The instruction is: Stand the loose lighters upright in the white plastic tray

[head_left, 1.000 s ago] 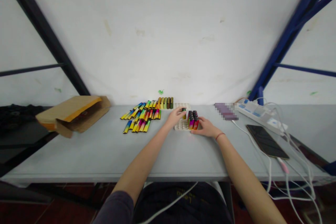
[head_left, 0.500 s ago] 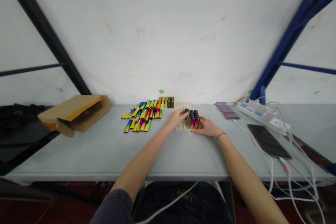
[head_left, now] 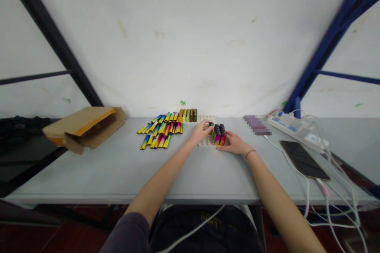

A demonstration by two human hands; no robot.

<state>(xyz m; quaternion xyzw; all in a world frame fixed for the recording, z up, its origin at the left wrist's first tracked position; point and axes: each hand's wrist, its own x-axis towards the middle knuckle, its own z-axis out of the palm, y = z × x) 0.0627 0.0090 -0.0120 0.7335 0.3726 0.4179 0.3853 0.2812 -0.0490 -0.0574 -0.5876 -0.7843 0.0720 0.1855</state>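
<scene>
A white tray of small holes (head_left: 206,141) lies on the table before me. Several pink, purple and red shiny tubes (head_left: 220,138) with dark tops stand upright in its right part. The fingers and thumb of my left hand (head_left: 200,132) are closed on a yellowish tube with a dark top (head_left: 211,129), which stands over the tray beside that group. My right hand (head_left: 234,143) grips the tray's right side, thumb at the front corner and fingers along the tubes; its fingertips are partly hidden. Several loose, shiny rainbow-coloured tubes (head_left: 160,131) lie piled to the left.
Behind the pile, a second white tray (head_left: 208,119) holds upright orange, green and brown tubes (head_left: 188,116). An open cardboard box (head_left: 86,126) lies far left. On the right are a phone (head_left: 304,159), a blurred purple item (head_left: 257,125), a power strip (head_left: 298,130) and white cables.
My left fingers have shifted very slightly, and more of the tube they hold now shows. My right hand and the tray have stayed in place.
</scene>
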